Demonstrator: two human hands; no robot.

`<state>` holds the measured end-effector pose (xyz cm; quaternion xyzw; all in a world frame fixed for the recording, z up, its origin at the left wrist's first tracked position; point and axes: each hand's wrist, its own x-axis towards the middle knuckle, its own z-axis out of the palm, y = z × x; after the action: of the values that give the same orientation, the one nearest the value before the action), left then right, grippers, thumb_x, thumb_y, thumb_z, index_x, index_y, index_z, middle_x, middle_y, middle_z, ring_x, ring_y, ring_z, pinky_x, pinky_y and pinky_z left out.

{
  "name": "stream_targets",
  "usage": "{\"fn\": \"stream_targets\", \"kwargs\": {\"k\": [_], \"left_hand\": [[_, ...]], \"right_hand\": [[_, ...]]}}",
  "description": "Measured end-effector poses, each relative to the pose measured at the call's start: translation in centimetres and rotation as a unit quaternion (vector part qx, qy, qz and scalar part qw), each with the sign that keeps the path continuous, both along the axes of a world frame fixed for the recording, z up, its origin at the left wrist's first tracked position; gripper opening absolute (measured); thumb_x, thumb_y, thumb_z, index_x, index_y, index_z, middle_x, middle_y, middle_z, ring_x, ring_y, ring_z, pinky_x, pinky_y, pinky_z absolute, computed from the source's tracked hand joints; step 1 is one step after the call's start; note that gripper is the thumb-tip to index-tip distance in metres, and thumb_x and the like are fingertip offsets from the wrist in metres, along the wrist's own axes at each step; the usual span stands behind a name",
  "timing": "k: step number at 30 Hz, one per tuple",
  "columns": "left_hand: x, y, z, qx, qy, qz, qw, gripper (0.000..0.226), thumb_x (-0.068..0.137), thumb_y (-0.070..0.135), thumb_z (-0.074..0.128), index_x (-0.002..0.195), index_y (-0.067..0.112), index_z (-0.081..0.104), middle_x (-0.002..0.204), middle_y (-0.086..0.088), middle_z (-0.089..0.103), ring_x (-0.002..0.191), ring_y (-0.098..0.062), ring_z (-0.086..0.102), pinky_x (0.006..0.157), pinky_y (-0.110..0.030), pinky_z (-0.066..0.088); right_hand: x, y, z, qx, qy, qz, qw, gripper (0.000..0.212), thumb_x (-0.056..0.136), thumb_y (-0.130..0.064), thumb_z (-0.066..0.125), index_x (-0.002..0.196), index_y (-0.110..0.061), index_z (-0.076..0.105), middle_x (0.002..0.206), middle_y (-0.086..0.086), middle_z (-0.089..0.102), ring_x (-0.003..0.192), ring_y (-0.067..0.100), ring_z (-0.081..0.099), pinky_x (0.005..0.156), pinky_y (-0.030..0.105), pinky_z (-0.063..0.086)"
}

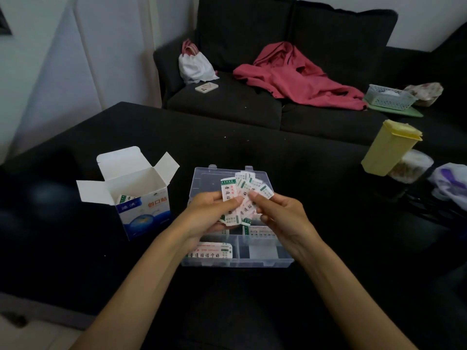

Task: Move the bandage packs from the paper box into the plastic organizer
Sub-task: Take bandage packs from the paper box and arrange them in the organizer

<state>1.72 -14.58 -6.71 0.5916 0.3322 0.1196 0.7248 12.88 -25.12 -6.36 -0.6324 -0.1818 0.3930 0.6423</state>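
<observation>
Organizer (255, 261) open, some packs already in its near cells. Box (141, 198) to its left, one pack visible inside. Both hands, left (214, 210) and right (278, 213), pinch a fanned bundle of packs (243, 195) above organizer. Step: squaring bundle; next, lower into a free cell.

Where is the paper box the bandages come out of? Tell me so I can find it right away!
Look at the black table in front of the sofa. Left of the clear organizer under the hands stands a white and blue paper box. Its top flaps are spread open, orange letters mark its front, and one bandage pack peeks out.
</observation>
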Motion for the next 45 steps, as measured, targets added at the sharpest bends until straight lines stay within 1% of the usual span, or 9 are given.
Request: {"fn": "stream_targets", "kwargs": {"k": [8, 14, 19, 23, 28, 31, 35, 42, 45], "left_hand": [[-0.1, 0.1, 0.0, 0.018, 0.000, 0.002, 1.000, 0.021, 0.092, 0.021, 0.058, 0.112, 0.015, 0.062, 0.095, -0.003, 0.074, 0.087, -0.014, 0.071, 0.075, -0.029, 0.057], [0.2, -0.3, 0.2, 0.053, -0.002, 0.019, 0.998, 0.021, 0.091, 0.019, 0.060, 0.112, 0.021, 0.058, 0.090, 0.000, 0.073, 0.071, -0.005, 0.070, 0.054, -0.016, 0.051], [0.4, -0.5, 0.2, 0.054, -0.010, 0.036, 0.998, 0.014, 0.092, 0.018, 0.057, 0.105, 0.023, 0.057, 0.088, 0.001, 0.072, 0.070, -0.004, 0.070, 0.054, -0.016, 0.053], [0.2, 0.1, 0.1, 0.037, -0.025, 0.100, 0.994, 0.020, 0.093, 0.016, 0.057, 0.113, 0.015, 0.061, 0.097, -0.003, 0.072, 0.083, -0.012, 0.071, 0.061, -0.021, 0.056], [-0.3, 1.3, 0.4, 0.032, -0.022, 0.159, 0.987, 0.025, 0.093, 0.014, 0.058, 0.118, 0.014, 0.060, 0.105, -0.005, 0.069, 0.087, -0.013, 0.068, 0.056, -0.019, 0.055], [-0.5, 1.3, 0.3, 0.033, -0.022, 0.149, 0.988, 0.020, 0.093, 0.014, 0.058, 0.112, 0.015, 0.061, 0.104, -0.005, 0.070, 0.087, -0.013, 0.068, 0.057, -0.019, 0.055], [-0.6, 1.1, 0.3, 0.030, -0.019, 0.130, 0.991, 0.016, 0.092, 0.014, 0.059, 0.107, 0.015, 0.061, 0.100, -0.004, 0.070, 0.086, -0.012, 0.068, 0.060, -0.019, 0.056], [-0.6, 1.2, 0.4, 0.023, -0.019, 0.124, 0.992, 0.015, 0.092, 0.014, 0.059, 0.107, 0.015, 0.061, 0.102, -0.006, 0.070, 0.088, -0.014, 0.069, 0.065, -0.023, 0.058], [-0.8, 1.1, 0.5, 0.029, -0.021, 0.106, 0.994, 0.013, 0.091, 0.015, 0.060, 0.103, 0.018, 0.062, 0.096, -0.004, 0.071, 0.079, -0.010, 0.070, 0.061, -0.022, 0.058]], "right_hand": [[0.8, -0.1, 0.0, -0.034, -0.113, 0.003, 0.993, 0.012, 0.087, -0.018, 0.064, 0.095, -0.011, 0.068, 0.082, 0.005, 0.073, 0.070, 0.011, 0.069, 0.062, 0.019, 0.056], [1.3, -0.1, -0.1, 0.007, 0.070, 0.001, 0.998, 0.013, 0.087, -0.005, 0.063, 0.098, -0.006, 0.069, 0.094, 0.009, 0.072, 0.080, 0.013, 0.069, 0.060, 0.015, 0.054], [0.9, 0.3, -0.8, -0.047, -0.126, -0.019, 0.991, 0.014, 0.092, -0.018, 0.058, 0.098, -0.014, 0.070, 0.099, 0.002, 0.070, 0.090, 0.012, 0.067, 0.067, 0.020, 0.052], [2.2, -0.4, 0.2, 0.015, -0.132, -0.051, 0.990, 0.009, 0.091, -0.016, 0.058, 0.091, -0.018, 0.067, 0.089, 0.002, 0.072, 0.082, 0.010, 0.071, 0.070, 0.023, 0.056], [5.0, -2.1, -0.1, -0.125, -0.452, 0.145, 0.871, 0.024, 0.092, -0.010, 0.053, 0.095, -0.033, 0.061, 0.095, -0.015, 0.063, 0.082, -0.009, 0.060, 0.066, 0.007, 0.048], [5.0, -1.6, -1.3, -0.186, -0.473, 0.217, 0.833, 0.026, 0.095, -0.011, 0.050, 0.112, -0.026, 0.065, 0.110, -0.004, 0.063, 0.095, 0.004, 0.060, 0.075, 0.019, 0.055], [4.7, -1.1, -1.5, -0.180, -0.464, 0.220, 0.839, 0.030, 0.095, -0.009, 0.051, 0.120, -0.021, 0.061, 0.121, -0.003, 0.059, 0.110, 0.008, 0.055, 0.086, 0.025, 0.052], [5.3, -1.3, -2.6, -0.239, -0.558, 0.226, 0.762, 0.021, 0.088, -0.022, 0.063, 0.108, -0.027, 0.069, 0.100, -0.014, 0.053, 0.095, 0.004, 0.050, 0.083, 0.023, 0.044], [5.1, -1.3, -2.8, -0.260, -0.564, 0.193, 0.759, 0.018, 0.081, -0.029, 0.072, 0.099, -0.031, 0.070, 0.095, -0.017, 0.055, 0.091, 0.004, 0.052, 0.079, 0.025, 0.048]]}}
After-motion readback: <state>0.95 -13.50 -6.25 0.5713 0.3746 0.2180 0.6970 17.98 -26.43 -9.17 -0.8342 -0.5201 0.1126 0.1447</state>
